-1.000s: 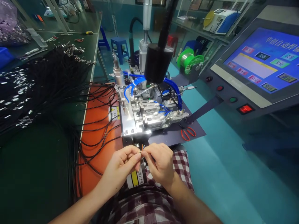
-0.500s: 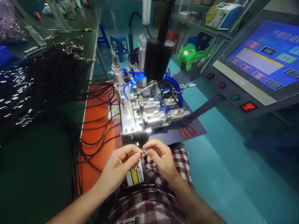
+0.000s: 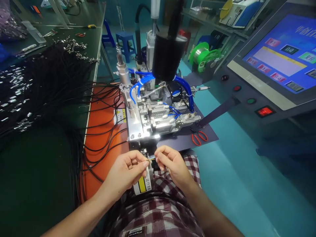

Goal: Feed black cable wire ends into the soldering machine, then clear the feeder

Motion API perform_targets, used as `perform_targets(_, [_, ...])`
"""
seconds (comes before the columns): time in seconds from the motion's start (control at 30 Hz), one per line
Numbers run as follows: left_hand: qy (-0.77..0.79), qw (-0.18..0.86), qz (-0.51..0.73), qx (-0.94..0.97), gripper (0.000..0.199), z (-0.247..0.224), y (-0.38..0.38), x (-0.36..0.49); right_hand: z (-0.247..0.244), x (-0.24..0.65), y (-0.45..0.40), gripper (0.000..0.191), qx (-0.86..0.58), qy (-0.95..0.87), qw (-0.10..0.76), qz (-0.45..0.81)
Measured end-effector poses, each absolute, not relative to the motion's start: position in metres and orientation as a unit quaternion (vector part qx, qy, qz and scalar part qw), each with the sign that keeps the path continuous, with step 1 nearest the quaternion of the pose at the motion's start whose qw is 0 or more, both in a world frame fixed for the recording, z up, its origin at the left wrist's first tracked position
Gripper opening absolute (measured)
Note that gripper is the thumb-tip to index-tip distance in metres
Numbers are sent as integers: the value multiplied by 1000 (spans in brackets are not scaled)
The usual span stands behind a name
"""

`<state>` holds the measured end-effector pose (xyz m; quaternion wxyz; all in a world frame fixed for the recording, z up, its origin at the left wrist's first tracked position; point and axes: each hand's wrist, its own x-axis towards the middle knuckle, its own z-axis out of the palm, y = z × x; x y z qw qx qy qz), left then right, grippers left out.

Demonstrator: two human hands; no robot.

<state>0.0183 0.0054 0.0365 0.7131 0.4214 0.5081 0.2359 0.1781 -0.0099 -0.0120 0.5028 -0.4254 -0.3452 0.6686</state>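
Observation:
Thin coloured wires (image 3: 151,158) stretch across the small gap between my hands, just in front of the machine. My left hand (image 3: 130,168) pinches them at the left end between thumb and forefinger. At their right end, my right hand (image 3: 171,163) has thumb and forefinger closed on the wire tips. Beyond the hands stands the metal machine (image 3: 158,121) with blue air tubes (image 3: 148,79). Under the left fingers shows a round part with a yellow and white label (image 3: 143,184).
Black cables (image 3: 106,131) run from the machine over an orange surface (image 3: 96,177) at the left. A dark cable pile (image 3: 56,75) lies on the green bench. Red-handled scissors (image 3: 199,137) lie right of the machine, below a control screen (image 3: 283,59) and a green wire spool (image 3: 203,57).
My right hand has shifted slightly right and up, away from the left. The wires, bunched upward before, now lie straighter and more level between the fingers. The view has tilted slightly.

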Motion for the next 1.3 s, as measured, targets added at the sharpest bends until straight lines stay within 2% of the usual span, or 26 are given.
perform_targets(0.37, [495,730,250,399,26,31,3,13,-10,166,-17,15,-395,-276,512,711])
perform_targets(0.63, [500,682,298,442,21,26,0,14,-10,158,-24,18,-430,-323,501,678])
perform_targets(1.3, [543,698,292,364,20,29,-2,19,-1,166,-26,11,-503,-412,471,596])
